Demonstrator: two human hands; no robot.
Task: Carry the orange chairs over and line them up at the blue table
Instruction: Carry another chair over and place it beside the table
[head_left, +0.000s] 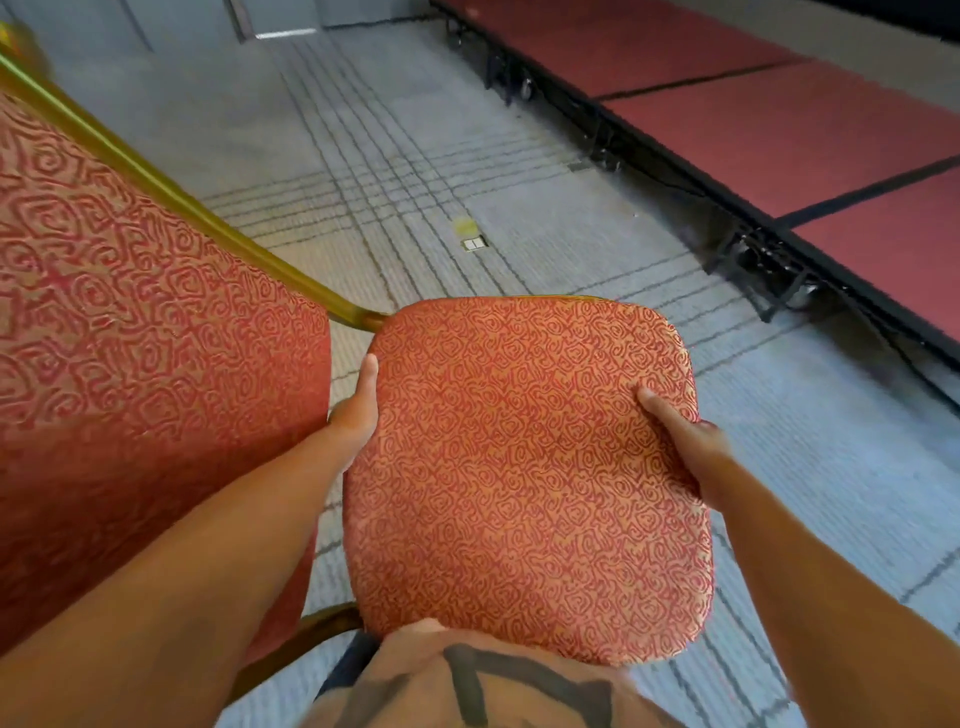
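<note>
One orange chair (524, 467) in transit, none yet seen lined up. Held low in front of the body, seat turned up toward the camera, with the patterned backrest (145, 312) looming close at the left and a gold frame tube (171, 192) running down beside it to the seat's far left corner. Clasped at both flanks of the seat: left grip (358, 410) clenched on the left edge, thumb laid along the cushion's side and fingers tucked out of sight beneath; right grip (685, 436) clenched on the right edge, thumb pressed onto the fabric on top, fingers wrapped under. Judged as mid-carry, with most of the job probably ahead: no blue desk in view and no row of chairs in view, so no telling how many already placed or how many left. Still to do for this chair, at the least: reach the desk, set it down on its legs, square it to the desk's edge and to any neighbours. Legs hidden below the seat, so cannot tell for certain whether clear of the floor, though likely so given the two-handed hold. Underfoot, grey carpet (389, 156) crossed by bands of thin dark lines, with a small floor outlet plate (474, 243) and a yellowish mark (465, 225) just beside it, ahead of the chair. Along the right, red-topped stage platforms (779, 119) on black frames (753, 260), apart from the chair. At the bottom edge, a tan shirt (415, 686) with a dark print, close against the seat's near rim.
</note>
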